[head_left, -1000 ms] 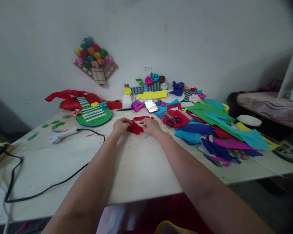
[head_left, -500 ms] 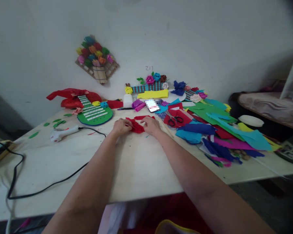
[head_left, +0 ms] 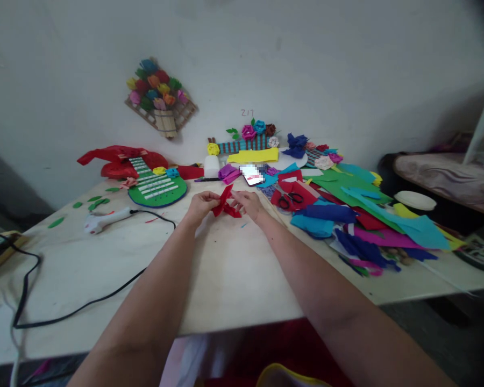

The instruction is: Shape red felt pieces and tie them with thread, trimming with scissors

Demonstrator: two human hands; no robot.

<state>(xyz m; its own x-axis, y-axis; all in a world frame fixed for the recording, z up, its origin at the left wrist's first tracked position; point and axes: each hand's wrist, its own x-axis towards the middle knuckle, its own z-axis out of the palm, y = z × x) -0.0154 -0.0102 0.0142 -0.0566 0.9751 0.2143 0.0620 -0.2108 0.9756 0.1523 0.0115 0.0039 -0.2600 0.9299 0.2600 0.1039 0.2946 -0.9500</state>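
A red crepe paper strip point(head_left: 224, 203), folded and partly raised, is held just above the middle of the table. My left hand point(head_left: 204, 205) pinches its left side between thumb and fingers. On the other side, my right hand point(head_left: 247, 204) has its fingers curled and closed against the paper's right part. Part of the strip hangs low between both hands, close to the tabletop. A phone point(head_left: 251, 175) with a lit screen lies just beyond them, beside a folded purple paper point(head_left: 228, 173).
Black-handled scissors point(head_left: 289, 201) lie on red paper at right, beside a heap of coloured paper point(head_left: 363, 215). At left are a corded white glue gun point(head_left: 105, 219), its black cable point(head_left: 92, 307) and a green decorated board point(head_left: 157, 185). Paper flowers stand along the wall.
The red paper, spread flat between my hands before, is now lifted and folded upright on its left side. My left hand has risen slightly, and the right hand's fingers have shifted.
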